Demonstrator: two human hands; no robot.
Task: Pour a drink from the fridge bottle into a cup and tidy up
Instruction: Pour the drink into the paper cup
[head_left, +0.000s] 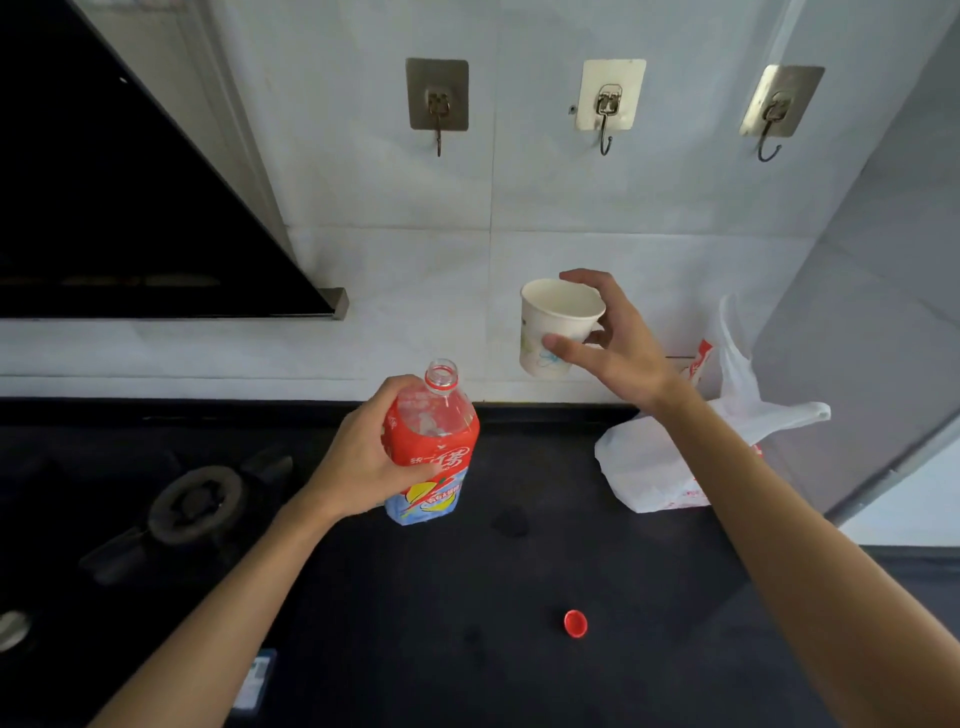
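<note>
One red cap (575, 623) lies on the dark table (415, 597), nearer than the bottle (434, 447) and to its right. The left hand (358, 462) wraps the bottle's label; its long axis is upright, open neck upward. Beyond, right of the bottle, the right hand (608, 348) pinches a paper cup (550, 332) aloft, mouth up

Plastic bag (644, 462), burner (196, 501), hooks (605, 111) (three).

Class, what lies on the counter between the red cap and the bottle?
In the head view, only bare black countertop separates the small red plastic cap from the clear red-labelled plastic bottle the left hand grips.
</note>
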